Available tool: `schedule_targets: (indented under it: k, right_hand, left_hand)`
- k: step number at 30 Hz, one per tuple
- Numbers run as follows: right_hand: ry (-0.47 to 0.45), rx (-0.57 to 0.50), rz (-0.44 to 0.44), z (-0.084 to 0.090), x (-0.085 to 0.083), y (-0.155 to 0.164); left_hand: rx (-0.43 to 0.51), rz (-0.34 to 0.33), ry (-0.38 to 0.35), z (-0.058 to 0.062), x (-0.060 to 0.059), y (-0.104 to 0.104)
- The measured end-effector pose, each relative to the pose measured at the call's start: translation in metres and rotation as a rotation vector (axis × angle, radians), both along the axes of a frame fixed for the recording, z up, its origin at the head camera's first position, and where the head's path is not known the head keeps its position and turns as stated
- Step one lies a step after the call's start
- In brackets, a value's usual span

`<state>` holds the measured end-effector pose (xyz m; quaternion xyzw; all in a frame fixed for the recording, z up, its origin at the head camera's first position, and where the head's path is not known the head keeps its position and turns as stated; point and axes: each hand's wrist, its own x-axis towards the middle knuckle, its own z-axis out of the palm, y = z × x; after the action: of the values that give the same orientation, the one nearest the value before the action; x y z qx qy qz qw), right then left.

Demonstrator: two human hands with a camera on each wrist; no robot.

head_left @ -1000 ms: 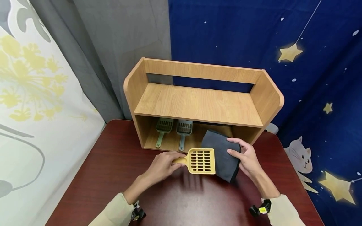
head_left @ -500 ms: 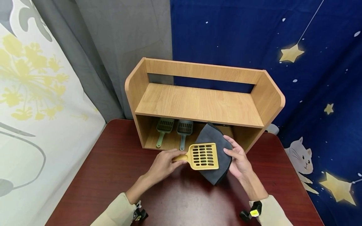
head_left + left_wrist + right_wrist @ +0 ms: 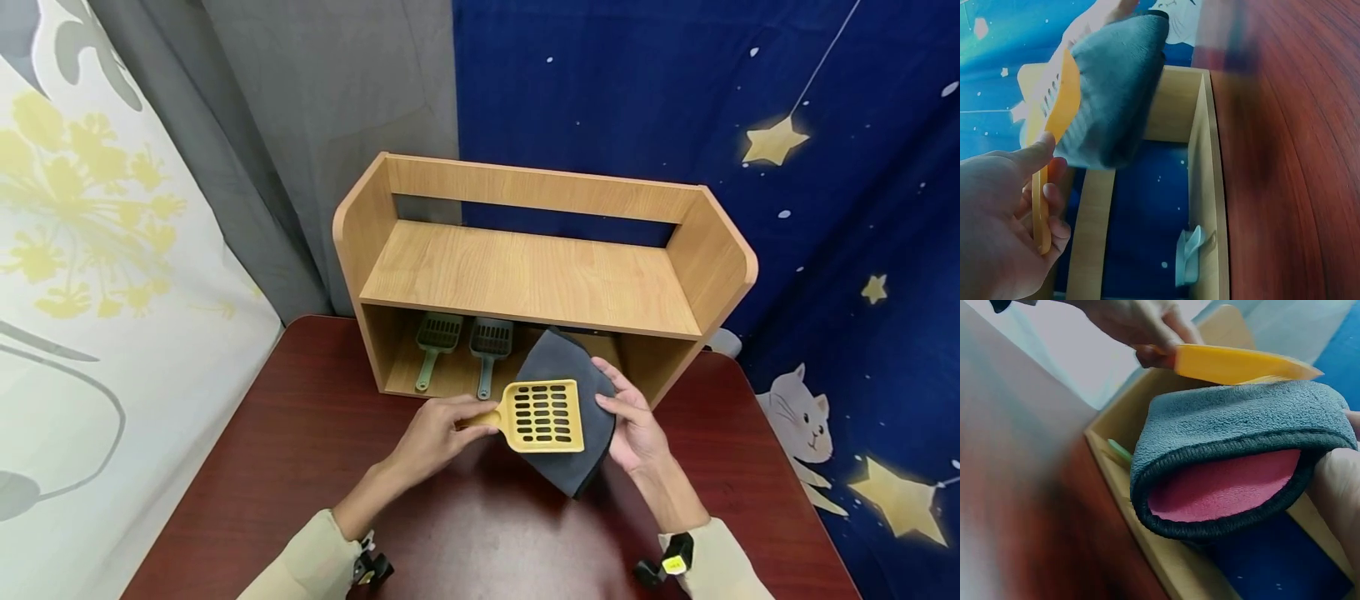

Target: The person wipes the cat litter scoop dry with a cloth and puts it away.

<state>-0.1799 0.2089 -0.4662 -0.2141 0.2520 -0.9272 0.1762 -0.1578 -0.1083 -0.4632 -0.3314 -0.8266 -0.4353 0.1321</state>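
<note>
1. Left hand (image 3: 438, 431) grip: fingers and thumb curled round the handle of the yellow scoop (image 3: 542, 415), slotted blade pointing to 3 o'clock, held off the surface (image 3: 285, 467).
2. Right hand (image 3: 630, 421) grip: fingers and thumb pinch the right edge of the folded grey cloth (image 3: 581, 379). Right wrist view shows it doubled over, red inner face inside the fold.
3. Scoop blade lies against the cloth's upper face, touching it, in front of the wooden shelf (image 3: 525, 279), at its 5 o'clock.
4. Change over the last second: the cloth has swung from 3 o'clock of the blade to under and behind it, and the right hand has closed in toward the left. Blade has risen slightly and tilted.
5. Last half second: almost nothing moves; both grips unchanged, blade a touch lower on the cloth.
6. Judgement: the two are now in contact, so this reads as the start of wiping the scoop with the cloth.
7. Green scoop (image 3: 433, 343) and grey-green scoop (image 3: 487, 348) sit side by side in the lower shelf bay at 11 o'clock of the hands, untouched throughout.
</note>
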Motion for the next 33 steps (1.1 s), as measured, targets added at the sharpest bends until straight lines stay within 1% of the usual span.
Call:
schedule_targets:
  k: [5,9,13,16,19,23,28,33]
  right_hand:
    - [0.029,-0.069,-0.002,0.008,-0.003,0.016]
    - [0.033,-0.082,-0.004,0.01,-0.004,0.019]
    - [0.007,-0.055,-0.015,0.006,-0.003,0.013]
    - [-0.016,-0.035,-0.02,-0.001,-0.002,0.004]
    - [-0.027,-0.033,0.01,-0.007,-0.002,-0.006]
    - [-0.025,-0.061,0.063,-0.013,-0.003,-0.013]
    - [-0.015,-0.065,0.061,-0.013,-0.006,-0.008]
    - [-0.005,-0.057,0.037,-0.007,-0.006,0.008]
  left_hand:
    - [-0.008,0.02,-0.013,0.0,-0.001,-0.005]
    - [-0.005,0.017,-0.038,0.0,-0.001,-0.004]
    - [0.009,0.001,-0.05,0.001,-0.001,0.001]
    - [0.019,-0.011,-0.039,0.002,-0.001,0.006]
    - [0.022,-0.018,-0.027,0.003,-0.002,0.01]
    - [0.014,-0.018,-0.025,0.004,-0.002,0.012]
    - [-0.007,0.0,-0.034,0.004,-0.001,0.006]
    - [-0.068,0.031,-0.04,0.004,-0.001,-0.003]
